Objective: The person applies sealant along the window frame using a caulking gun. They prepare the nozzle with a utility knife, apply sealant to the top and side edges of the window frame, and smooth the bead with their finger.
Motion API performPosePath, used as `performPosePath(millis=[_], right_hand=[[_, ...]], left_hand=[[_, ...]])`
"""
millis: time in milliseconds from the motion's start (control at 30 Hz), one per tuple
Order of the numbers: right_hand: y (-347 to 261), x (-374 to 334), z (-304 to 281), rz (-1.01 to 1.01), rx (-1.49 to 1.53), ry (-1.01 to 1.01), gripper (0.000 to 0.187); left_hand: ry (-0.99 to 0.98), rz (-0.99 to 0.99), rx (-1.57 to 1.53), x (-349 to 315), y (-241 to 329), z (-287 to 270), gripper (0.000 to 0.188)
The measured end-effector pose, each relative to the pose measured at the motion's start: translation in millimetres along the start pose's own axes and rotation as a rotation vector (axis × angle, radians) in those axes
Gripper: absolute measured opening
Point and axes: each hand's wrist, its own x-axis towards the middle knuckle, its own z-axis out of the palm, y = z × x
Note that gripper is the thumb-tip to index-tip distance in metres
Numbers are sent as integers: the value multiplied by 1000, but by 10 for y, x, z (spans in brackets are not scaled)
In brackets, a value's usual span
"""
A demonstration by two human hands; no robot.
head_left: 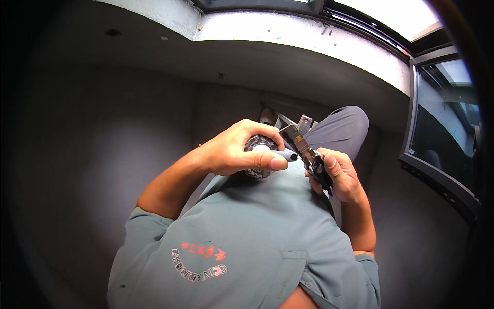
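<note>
The left hand gripped a round grey metal part, fingers curled over it. The right hand clasped a black-handled metal tool. A dark-framed window stood just right.

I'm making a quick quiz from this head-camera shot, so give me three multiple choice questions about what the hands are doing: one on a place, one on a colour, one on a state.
1. Where is the window frame?
A. At the person's left
B. At the person's right
C. Under the hands

2. What colour is the person's shirt?
A. Grey-green
B. Bright red
C. White

3. How is the left hand?
A. Flat and empty
B. Closed around a round dark part
C. Out of view

Answers:
1. B: the dark window frame runs down the right side of the picture.
2. A: the shirt is a muted grey-green.
3. B: the left hand curls over the round dark part, while the right hand grips a metal tool beside it.
</note>
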Motion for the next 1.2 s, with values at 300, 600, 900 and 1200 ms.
performPosePath(millis=[300, 600, 900, 1200], right_hand=[[91, 13, 12, 21, 237, 38, 59], [63, 34, 48, 57, 176, -12, 61], [85, 113, -56, 154, 154, -72, 64], [145, 163, -88, 117, 157, -178, 66]], left_hand=[[-38, -22, 13, 23, -59, -48, 63], [-2, 6, -30, -1, -5, -16, 62], [-50, -23, -4, 38, -15, -47, 67], [-149, 17, 24, 106, -37, -135, 66]])
